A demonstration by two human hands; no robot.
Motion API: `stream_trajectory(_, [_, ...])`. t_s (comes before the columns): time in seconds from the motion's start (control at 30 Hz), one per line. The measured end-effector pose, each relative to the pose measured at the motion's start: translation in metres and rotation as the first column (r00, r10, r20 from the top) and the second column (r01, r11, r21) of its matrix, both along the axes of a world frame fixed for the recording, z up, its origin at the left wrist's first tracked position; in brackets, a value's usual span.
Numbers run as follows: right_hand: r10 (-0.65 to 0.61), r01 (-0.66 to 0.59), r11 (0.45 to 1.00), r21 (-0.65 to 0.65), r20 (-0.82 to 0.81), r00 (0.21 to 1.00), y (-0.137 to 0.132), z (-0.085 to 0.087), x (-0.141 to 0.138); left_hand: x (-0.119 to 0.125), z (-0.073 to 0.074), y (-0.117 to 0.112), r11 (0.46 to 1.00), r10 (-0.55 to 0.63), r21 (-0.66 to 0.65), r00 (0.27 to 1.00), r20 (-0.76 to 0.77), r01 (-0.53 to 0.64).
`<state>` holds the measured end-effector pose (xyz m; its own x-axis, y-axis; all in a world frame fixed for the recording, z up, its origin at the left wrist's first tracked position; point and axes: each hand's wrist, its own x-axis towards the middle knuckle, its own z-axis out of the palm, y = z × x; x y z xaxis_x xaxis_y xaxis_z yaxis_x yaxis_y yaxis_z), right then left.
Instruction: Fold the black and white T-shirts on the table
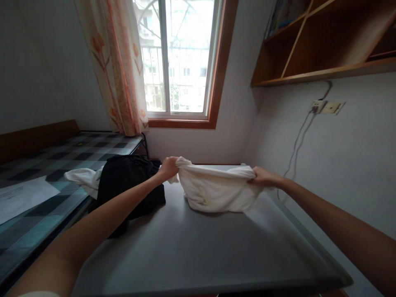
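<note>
A white cloth garment (221, 189) is stretched between my two hands over the far part of the grey table (198, 255). My left hand (168, 168) is closed around its upper left corner. At the upper right corner, my right hand (262, 177) grips the fabric. The garment's top edge is pulled nearly straight, and its lower part hangs in folds near the tabletop. I cannot tell what kind of garment it is. Left of it, behind my left forearm, lies a heap of black clothing (123, 177), with a white cloth piece (85, 179) sticking out.
On the left is a bed with a checked cover (102, 144), holding a sheet of paper (24, 198). A curtain (120, 70) hangs beside the window (185, 57). A wooden shelf (321, 41) and a wall socket (318, 107) with a dangling cord are at the right.
</note>
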<state>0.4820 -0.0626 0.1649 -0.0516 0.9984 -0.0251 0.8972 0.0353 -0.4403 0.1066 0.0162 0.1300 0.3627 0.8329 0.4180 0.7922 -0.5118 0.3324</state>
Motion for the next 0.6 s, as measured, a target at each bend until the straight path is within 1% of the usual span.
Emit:
stream_trajectory(0.03, [-0.137,0.133,0.976,0.173,0.012,0.991,0.007,0.009,-0.002,0.002,0.010,0.006,0.991,0.061,0.114,0.992,0.115,-0.074])
stream_trajectory(0.07, [-0.276,0.263,0.890,0.372,-0.019,0.961,0.014,0.020,-0.004,0.004,0.022,0.013,0.962,0.088,0.231,0.968,0.237,-0.144])
stream_trajectory(0.1, [-0.365,0.353,0.761,0.545,-0.090,0.926,0.020,0.030,-0.005,0.006,0.034,0.018,0.922,0.071,0.335,0.937,0.341,-0.192])
stream_trajectory(0.13, [-0.391,0.399,0.626,0.670,-0.173,0.904,0.025,0.041,-0.006,0.007,0.047,0.023,0.881,0.026,0.419,0.906,0.422,-0.221])
stream_trajectory(0.17, [-0.358,0.412,0.528,0.742,-0.245,0.901,0.029,0.050,-0.006,0.009,0.059,0.027,0.849,-0.027,0.474,0.878,0.478,-0.232])
stream_trajectory(0.2, [-0.288,0.405,0.490,0.772,-0.295,0.911,0.032,0.059,-0.005,0.010,0.069,0.030,0.837,-0.071,0.494,0.850,0.523,-0.234])
stream_trajectory(0.23, [-0.208,0.392,0.505,0.769,-0.332,0.920,0.033,0.066,-0.002,0.010,0.078,0.031,0.851,-0.102,0.478,0.827,0.553,-0.215])
stream_trajectory(0.27, [-0.137,0.374,0.561,0.738,-0.363,0.922,0.032,0.071,0.001,0.010,0.085,0.031,0.889,-0.122,0.427,0.812,0.570,-0.166])
stream_trajectory(0.3, [-0.084,0.349,0.640,0.684,-0.390,0.917,0.030,0.076,0.005,0.009,0.090,0.029,0.936,-0.133,0.340,0.805,0.578,-0.089])
stream_trajectory(0.33, [-0.048,0.312,0.727,0.611,-0.408,0.912,0.025,0.080,0.011,0.008,0.093,0.026,0.975,-0.147,0.223,0.804,0.576,0.018])
stream_trajectory(0.37, [-0.019,0.256,0.815,0.521,-0.417,0.909,0.019,0.083,0.018,0.006,0.094,0.020,0.986,-0.168,0.089,0.803,0.572,0.143])
stream_trajectory(0.4, [0.010,0.185,0.889,0.418,-0.421,0.907,0.012,0.086,0.025,0.003,0.096,0.014,0.963,-0.191,-0.044,0.793,0.578,0.264])
stream_trajectory(0.43, [0.037,0.117,0.939,0.324,-0.431,0.901,0.004,0.090,0.033,0.000,0.097,0.007,0.919,-0.211,-0.148,0.773,0.599,0.365])
stream_trajectory(0.47, [0.060,0.066,0.964,0.256,-0.455,0.888,-0.004,0.094,0.040,-0.003,0.100,-0.001,0.874,-0.223,-0.207,0.742,0.632,0.439])
stream_trajectory(0.5, [0.077,0.044,0.973,0.228,-0.498,0.864,-0.011,0.100,0.047,-0.006,0.103,-0.008,0.846,-0.228,-0.223,0.706,0.670,0.485])
stream_trajectory(0.53, [0.091,0.053,0.969,0.241,-0.550,0.830,-0.017,0.106,0.052,-0.008,0.108,-0.015,0.839,-0.232,-0.202,0.669,0.706,0.505])
stream_trajectory(0.57, [0.106,0.083,0.957,0.279,-0.599,0.794,-0.023,0.112,0.056,-0.010,0.114,-0.021,0.856,-0.236,-0.152,0.636,0.735,0.493])
stream_trajectory(0.6, [0.122,0.121,0.937,0.327,-0.631,0.766,-0.026,0.119,0.059,-0.011,0.120,-0.026,0.890,-0.244,-0.077,0.613,0.751,0.449])
